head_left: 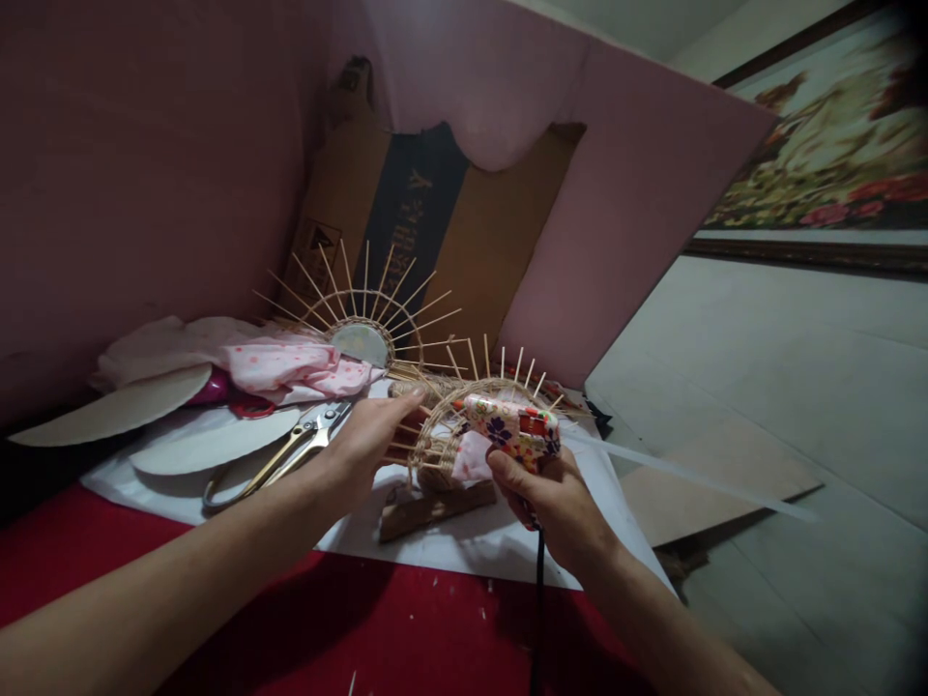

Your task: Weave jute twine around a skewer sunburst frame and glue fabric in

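My right hand (558, 503) is wrapped round a glue gun (511, 425) covered in floral paper, with a clear glue stick (688, 474) jutting out to the right and a black cord (537, 599) hanging below. Its nozzle points at a small woven rattan ring (442, 430) with thin sticks radiating from it. My left hand (362, 440) holds that ring from the left, fingers against its rim. A second sunburst ring (362, 329) with a round mirror centre stands behind.
Gold-handled scissors (290, 454) lie left of my hand on white paper (464, 541) over a red cloth (326, 628). Pink spotted fabric (282, 362) and flat oval cutouts (116, 411) lie at the left. A wooden block (427, 507), cardboard box (464, 251) and pink boards stand behind.
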{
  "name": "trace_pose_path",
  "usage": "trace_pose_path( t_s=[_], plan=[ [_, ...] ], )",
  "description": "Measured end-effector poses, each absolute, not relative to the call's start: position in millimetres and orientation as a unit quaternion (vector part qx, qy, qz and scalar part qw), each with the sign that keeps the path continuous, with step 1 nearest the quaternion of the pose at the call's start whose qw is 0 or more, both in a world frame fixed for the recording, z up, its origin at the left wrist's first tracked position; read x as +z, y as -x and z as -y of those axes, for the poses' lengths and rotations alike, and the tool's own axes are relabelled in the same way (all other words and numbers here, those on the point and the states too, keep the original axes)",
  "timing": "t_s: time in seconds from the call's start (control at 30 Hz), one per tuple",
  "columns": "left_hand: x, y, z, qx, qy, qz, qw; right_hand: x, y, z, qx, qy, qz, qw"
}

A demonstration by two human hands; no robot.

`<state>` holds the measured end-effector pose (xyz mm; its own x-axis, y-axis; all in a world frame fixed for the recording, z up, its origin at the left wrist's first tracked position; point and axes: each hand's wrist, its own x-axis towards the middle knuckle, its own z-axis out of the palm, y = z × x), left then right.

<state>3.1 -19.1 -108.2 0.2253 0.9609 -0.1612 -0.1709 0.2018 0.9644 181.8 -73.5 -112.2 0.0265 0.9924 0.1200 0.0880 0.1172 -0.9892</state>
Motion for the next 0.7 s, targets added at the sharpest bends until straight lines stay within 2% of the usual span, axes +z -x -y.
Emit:
trace_pose_path(
  t_s=[0.7],
  plan=[
    [-109.6, -2.2, 20.2, 0.442, -0.456, -0.427, 0.644, -108.8, -185.4, 68.5, 0.611, 0.433, 0.425, 0.508]
  ],
)
